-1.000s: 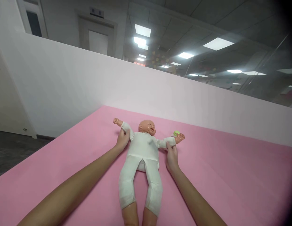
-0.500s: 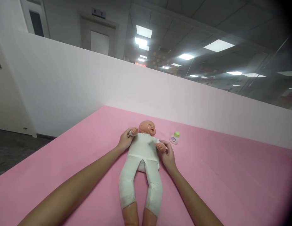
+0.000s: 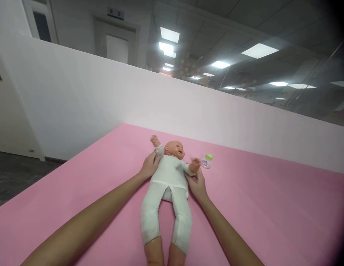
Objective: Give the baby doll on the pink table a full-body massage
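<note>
The doll [image 3: 168, 181], in white clothes, lies face-up on a pink mat [image 3: 272, 207]; left hand [image 3: 150, 166] and right hand [image 3: 196, 183] grip its arms before a white wall [image 3: 105, 96].

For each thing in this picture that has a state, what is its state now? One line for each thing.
doll: lying on its back on the pink mat, dressed in white, both arms raised
left hand: closed on the doll's arm
right hand: closed on the doll's other arm
small bottle: upright on the mat beside the doll, green cap on
door: shut
ceiling lights: on
</note>
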Available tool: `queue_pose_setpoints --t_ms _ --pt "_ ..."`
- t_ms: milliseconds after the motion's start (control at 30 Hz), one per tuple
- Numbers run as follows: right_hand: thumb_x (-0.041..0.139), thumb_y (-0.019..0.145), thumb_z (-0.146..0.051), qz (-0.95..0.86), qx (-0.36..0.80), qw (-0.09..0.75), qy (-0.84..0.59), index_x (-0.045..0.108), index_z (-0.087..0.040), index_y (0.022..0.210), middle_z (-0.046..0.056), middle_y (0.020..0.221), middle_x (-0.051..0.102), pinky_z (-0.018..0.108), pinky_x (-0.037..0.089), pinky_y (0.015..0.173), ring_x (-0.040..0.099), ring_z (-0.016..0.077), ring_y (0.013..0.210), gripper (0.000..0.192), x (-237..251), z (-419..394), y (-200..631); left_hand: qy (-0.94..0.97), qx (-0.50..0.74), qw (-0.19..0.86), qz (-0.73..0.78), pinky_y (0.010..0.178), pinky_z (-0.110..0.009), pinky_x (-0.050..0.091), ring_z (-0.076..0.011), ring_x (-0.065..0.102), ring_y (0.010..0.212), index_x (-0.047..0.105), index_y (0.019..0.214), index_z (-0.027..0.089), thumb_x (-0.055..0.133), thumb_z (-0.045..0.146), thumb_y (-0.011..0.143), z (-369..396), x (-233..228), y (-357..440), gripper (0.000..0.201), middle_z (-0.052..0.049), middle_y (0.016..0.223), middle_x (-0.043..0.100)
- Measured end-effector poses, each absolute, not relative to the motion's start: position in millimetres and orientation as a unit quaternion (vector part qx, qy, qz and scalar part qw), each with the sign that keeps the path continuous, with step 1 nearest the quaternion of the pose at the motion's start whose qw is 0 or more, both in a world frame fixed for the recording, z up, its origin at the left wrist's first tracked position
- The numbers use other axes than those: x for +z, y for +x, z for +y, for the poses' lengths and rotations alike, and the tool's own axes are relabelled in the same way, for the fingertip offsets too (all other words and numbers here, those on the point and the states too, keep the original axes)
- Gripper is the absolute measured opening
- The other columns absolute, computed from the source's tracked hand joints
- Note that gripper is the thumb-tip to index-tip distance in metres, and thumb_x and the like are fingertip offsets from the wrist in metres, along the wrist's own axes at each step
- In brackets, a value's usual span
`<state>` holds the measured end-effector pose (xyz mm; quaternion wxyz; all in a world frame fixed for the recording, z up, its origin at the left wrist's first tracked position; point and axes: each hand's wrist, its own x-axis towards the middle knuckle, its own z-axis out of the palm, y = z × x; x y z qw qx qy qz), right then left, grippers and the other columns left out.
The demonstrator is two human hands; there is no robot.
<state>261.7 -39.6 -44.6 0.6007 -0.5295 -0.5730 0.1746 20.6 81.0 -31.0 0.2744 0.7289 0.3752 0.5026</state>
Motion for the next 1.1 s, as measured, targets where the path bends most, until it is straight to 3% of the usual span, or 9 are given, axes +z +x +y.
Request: queue_pose_setpoints --t_ms 167,367,533,700,800,900,1100 --pt "0.054 0.080 -0.014 -0.673 0.060 0.534 -0.507 0.074 -0.034 0.124 0.008 0.129 0.058 0.051 0.048 0.107 0.052 0.0290 0.125 0.052 -40 -43 261 0.812 0.463 0.175 0.311 0.104 -0.042 0.045 -0.0250 0.056 0.113 0.055 0.150 0.033 0.044 0.014 0.094 81 -34 20 0.060 -0.007 0.119 0.062" --pt "0.057 0.081 -0.016 -0.663 0.079 0.544 -0.508 0.074 -0.034 0.123 0.009 0.129 0.057 0.050 0.051 0.104 0.052 0.0302 0.125 0.049 -43 -40 261 0.810 0.462 0.162 0.322 0.103 -0.044 0.045 -0.0256 0.055 0.112 0.059 0.147 0.032 0.045 0.011 0.091 83 -35 17 0.061 -0.008 0.115 0.060" --pt "0.060 0.088 -0.029 -0.633 0.125 0.582 -0.495 0.074 -0.033 0.122 0.010 0.129 0.061 0.051 0.049 0.107 0.054 0.0316 0.127 0.036 -43 -36 257 0.764 0.493 0.201 0.363 0.097 -0.044 0.049 -0.0279 0.060 0.108 0.062 0.143 0.027 0.050 0.024 0.094 81 -29 13 0.050 -0.011 0.114 0.066" --pt "0.069 0.085 -0.047 -0.530 0.201 0.685 -0.458 0.070 -0.027 0.119 0.009 0.120 0.070 0.047 0.054 0.100 0.064 0.0303 0.117 0.040 -44 -30 253 0.719 0.514 0.249 0.397 0.084 -0.038 0.050 -0.0281 0.066 0.095 0.073 0.115 0.023 0.052 0.039 0.094 78 -24 6 0.033 -0.008 0.105 0.074" --pt "0.076 0.077 -0.053 -0.433 0.269 0.725 -0.464 0.069 -0.023 0.107 0.004 0.094 0.074 0.038 0.059 0.076 0.069 0.0256 0.087 0.043 -45 -28 253 0.694 0.510 0.251 0.443 0.078 -0.035 0.047 -0.0291 0.068 0.088 0.073 0.096 0.019 0.052 0.045 0.093 79 -25 1 0.033 -0.009 0.094 0.075" --pt "0.081 0.072 -0.056 -0.360 0.341 0.736 -0.461 0.066 -0.021 0.095 -0.001 0.075 0.070 0.030 0.051 0.057 0.059 0.0173 0.060 0.044 -45 -25 254 0.682 0.485 0.244 0.490 0.071 -0.033 0.043 -0.0293 0.068 0.079 0.069 0.078 0.018 0.048 0.050 0.095 82 -26 -3 0.042 -0.010 0.080 0.074" --pt "0.089 0.063 -0.052 -0.266 0.417 0.765 -0.413 0.064 -0.020 0.098 0.002 0.083 0.074 0.025 0.046 0.055 0.064 0.0167 0.067 0.053 -43 -22 257 0.682 0.444 0.228 0.534 0.063 -0.033 0.035 -0.0276 0.065 0.068 0.059 0.062 0.019 0.038 0.054 0.097 78 -24 -6 0.054 -0.010 0.067 0.069"
